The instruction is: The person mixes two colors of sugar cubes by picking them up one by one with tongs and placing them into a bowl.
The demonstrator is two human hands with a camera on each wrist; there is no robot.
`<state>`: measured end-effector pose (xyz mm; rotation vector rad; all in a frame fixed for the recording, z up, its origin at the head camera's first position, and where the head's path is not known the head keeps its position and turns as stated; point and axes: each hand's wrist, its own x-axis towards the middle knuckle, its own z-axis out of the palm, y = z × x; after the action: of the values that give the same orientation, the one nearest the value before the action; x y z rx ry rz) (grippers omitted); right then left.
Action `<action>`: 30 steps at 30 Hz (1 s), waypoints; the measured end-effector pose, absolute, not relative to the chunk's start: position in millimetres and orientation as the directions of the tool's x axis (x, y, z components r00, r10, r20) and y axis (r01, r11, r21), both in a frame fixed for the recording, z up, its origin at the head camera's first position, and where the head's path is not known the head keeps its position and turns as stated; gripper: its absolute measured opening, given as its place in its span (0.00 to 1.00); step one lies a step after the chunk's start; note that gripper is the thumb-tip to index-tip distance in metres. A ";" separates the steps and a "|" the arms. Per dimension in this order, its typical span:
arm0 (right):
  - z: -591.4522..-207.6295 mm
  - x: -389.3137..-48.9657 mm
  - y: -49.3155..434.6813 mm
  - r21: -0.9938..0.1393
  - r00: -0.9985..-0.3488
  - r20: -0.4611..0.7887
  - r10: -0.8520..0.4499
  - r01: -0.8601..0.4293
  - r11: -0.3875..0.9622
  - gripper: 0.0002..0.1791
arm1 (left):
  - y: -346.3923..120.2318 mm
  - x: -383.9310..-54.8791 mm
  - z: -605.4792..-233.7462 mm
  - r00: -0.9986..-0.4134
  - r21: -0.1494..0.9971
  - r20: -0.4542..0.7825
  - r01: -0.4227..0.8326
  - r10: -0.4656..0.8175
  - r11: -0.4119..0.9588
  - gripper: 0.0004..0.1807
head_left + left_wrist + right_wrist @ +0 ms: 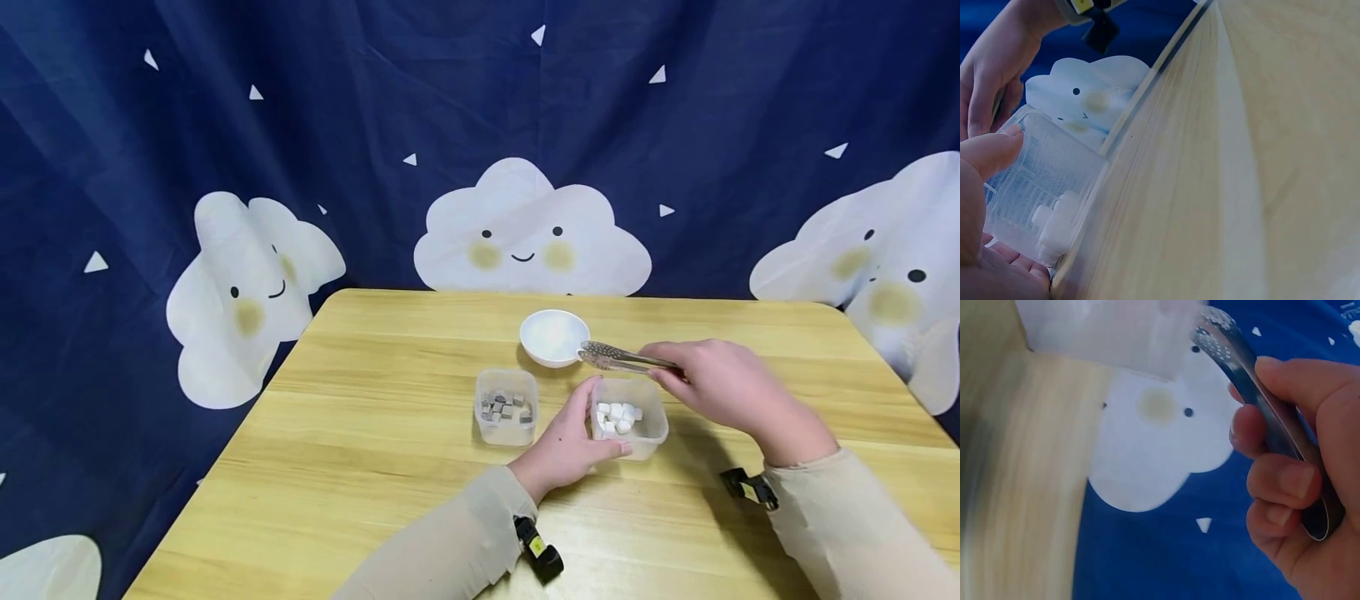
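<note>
My left hand [564, 442] grips the left side of a clear plastic container [651, 442], thumb along its near wall. Several white cubes [619, 417] lie inside it, on the left. In the right wrist view, my right hand [1300, 462] has its fingers curled round metal tongs [1266, 403] with perforated ends. Seen from the head, the tongs [618, 357] point left above the container's far rim, their ends by the right edge of a white bowl [553, 337]. I see nothing between those ends, though they are small and partly overlap.
A second clear container [507, 432] with several grey cubes [504, 407] stands left of my left hand. The wooden table [337, 433] reaches back to a dark blue curtain [360, 100] printed with clouds. Both wrists wear black straps with small devices [538, 550].
</note>
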<state>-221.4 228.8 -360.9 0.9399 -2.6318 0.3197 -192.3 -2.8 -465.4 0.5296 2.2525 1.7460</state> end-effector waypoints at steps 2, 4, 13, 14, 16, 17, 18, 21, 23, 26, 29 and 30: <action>-364.5 -224.8 226.7 -0.115 -0.752 0.362 -0.550 -0.622 0.775 0.14 | -1.8 -192.0 -465.6 -0.906 0.963 0.027 0.136 0.422 0.232 0.56; -367.7 -227.5 225.4 -0.125 -0.773 0.348 -0.530 -0.598 0.791 0.13 | -1.0 -191.8 -465.5 -0.907 0.960 0.026 0.139 0.421 0.242 0.56; -373.3 -237.1 219.2 -0.130 -0.814 0.319 -0.485 -0.545 0.829 0.13 | -1.0 -191.9 -464.8 -0.911 0.958 0.018 0.133 0.411 0.253 0.55; -373.4 -238.0 218.4 -0.129 -0.818 0.311 -0.484 -0.541 0.831 0.13 | -1.1 -192.0 -464.9 -0.912 0.959 0.016 0.130 0.411 0.252 0.55; -373.3 -239.3 216.7 -0.128 -0.824 0.297 -0.483 -0.536 0.835 0.13 | -1.2 -192.0 -465.2 -0.912 0.961 0.013 0.125 0.411 0.248 0.55; -373.3 -239.7 216.0 -0.128 -0.826 0.290 -0.483 -0.533 0.836 0.13 | -1.4 -192.0 -465.2 -0.911 0.962 0.013 0.124 0.412 0.245 0.55; -373.4 -240.0 215.4 -0.127 -0.829 0.285 -0.482 -0.531 0.838 0.13 | -1.5 -192.1 -465.1 -0.911 0.962 0.014 0.125 0.412 0.243 0.55; -374.0 -240.4 214.2 -0.121 -0.832 0.284 -0.477 -0.525 0.843 0.14 | -1.9 -192.1 -464.7 -0.909 0.963 0.018 0.128 0.416 0.236 0.55; -374.5 -240.5 213.6 -0.112 -0.832 0.287 -0.475 -0.521 0.846 0.14 | -1.8 -192.4 -464.4 -0.907 0.964 0.026 0.133 0.421 0.228 0.55; -375.1 -240.8 212.4 -0.097 -0.828 0.295 -0.477 -0.523 0.847 0.14 | -1.6 -192.8 -464.5 -0.903 0.965 0.037 0.144 0.429 0.219 0.54; -375.8 -240.7 211.3 -0.087 -0.824 0.299 -0.481 -0.526 0.846 0.14 | -1.4 -192.8 -465.0 -0.902 0.963 0.045 0.154 0.429 0.223 0.53; -375.8 -240.4 210.9 -0.086 -0.823 0.299 -0.482 -0.527 0.846 0.14 | -1.4 -192.7 -465.2 -0.902 0.962 0.044 0.155 0.429 0.226 0.53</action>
<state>-240.4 210.9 -375.8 0.7687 -2.7576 0.2388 -192.7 -1.4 -465.2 0.5526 2.2683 1.7366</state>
